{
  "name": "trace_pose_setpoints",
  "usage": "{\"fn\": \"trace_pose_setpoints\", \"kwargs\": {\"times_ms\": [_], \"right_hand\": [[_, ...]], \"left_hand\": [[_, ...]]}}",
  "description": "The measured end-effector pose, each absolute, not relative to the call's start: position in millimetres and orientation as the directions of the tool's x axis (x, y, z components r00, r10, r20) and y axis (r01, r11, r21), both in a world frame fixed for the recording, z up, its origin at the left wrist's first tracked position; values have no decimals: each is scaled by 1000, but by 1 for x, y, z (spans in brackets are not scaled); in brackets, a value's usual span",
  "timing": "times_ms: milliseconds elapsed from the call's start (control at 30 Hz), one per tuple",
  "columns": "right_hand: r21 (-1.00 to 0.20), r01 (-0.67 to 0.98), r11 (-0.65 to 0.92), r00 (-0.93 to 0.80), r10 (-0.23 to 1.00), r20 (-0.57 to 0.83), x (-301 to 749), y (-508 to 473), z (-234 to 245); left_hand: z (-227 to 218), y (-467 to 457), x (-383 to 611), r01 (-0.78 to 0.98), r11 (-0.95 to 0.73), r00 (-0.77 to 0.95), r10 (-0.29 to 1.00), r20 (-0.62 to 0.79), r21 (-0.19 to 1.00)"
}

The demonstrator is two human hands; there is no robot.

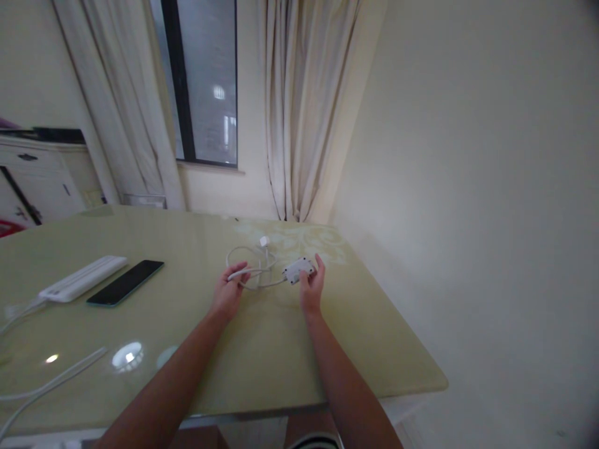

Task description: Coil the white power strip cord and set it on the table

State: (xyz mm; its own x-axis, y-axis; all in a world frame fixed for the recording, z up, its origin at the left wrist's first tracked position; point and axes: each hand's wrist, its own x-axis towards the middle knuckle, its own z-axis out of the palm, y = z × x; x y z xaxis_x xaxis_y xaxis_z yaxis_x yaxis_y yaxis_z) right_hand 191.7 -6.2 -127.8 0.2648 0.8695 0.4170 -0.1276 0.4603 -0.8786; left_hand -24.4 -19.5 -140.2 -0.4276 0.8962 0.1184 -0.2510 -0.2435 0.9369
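Note:
My right hand (312,292) grips a small white power strip (296,270), thumb across its face and some fingers raised at its right side. Dark dots mark the corners of that face. From its left end runs a white cord (272,284), which bends into loose loops. My left hand (229,294) is closed around part of these loops, left of the power strip. Beyond the loops, a white plug (264,241) shows at the cord's other end. Both hands are over the far middle of the table (266,355).
A long white power strip (84,279) lies on the left of the table, with a dark-screened phone (126,284) beside it. White cables (56,379) cross the near left. A wall (468,218) borders the right side; curtains (309,112) hang behind the table.

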Motion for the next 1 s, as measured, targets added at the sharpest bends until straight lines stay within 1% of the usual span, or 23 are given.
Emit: {"fn": "trace_pose_setpoints", "kwargs": {"times_ms": [100, 167, 233, 333, 433, 533, 633, 700, 833, 933, 1000], "right_hand": [[-836, 110, 537, 168, 819, 548, 186, -17, -128], [-795, 175, 581, 115, 790, 603, 182, -21, -129], [-768, 170, 618, 80, 768, 636, 177, -22, -131], [-763, 124, 635, 58, 763, 644, 173, -22, -133], [-774, 101, 625, 68, 772, 632, 174, -21, -135], [-784, 113, 610, 86, 780, 620, 176, -22, -134], [-787, 129, 603, 53, 789, 613, 175, -23, -134], [-798, 140, 586, 54, 801, 597, 173, -24, -133], [-858, 176, 483, 155, 847, 508, 175, -19, -134], [-916, 160, 368, 191, 899, 395, 182, -10, -137], [-955, 93, 281, 203, 934, 294, 186, -5, -140]], "left_hand": [[-140, -15, -33, -342, -217, -472, 881, 32, 914], [-140, -15, -36, -376, -172, -465, 885, -25, 911], [-140, -18, -36, -387, -116, -444, 893, -75, 915], [-141, -23, -29, -395, -52, -390, 914, -117, 917], [-138, -27, -21, -445, -27, -313, 941, -127, 895], [-133, -30, -18, -505, -20, -260, 957, -130, 863], [-129, -32, -16, -535, -18, -217, 969, -117, 845], [-128, -33, -14, -542, -18, -186, 977, -100, 840], [-130, -34, -10, -509, -58, -128, 992, -9, 859], [-133, -36, -9, -459, -88, -96, 994, 49, 884], [-134, -37, -8, -431, -92, -73, 995, 67, 897]]}}
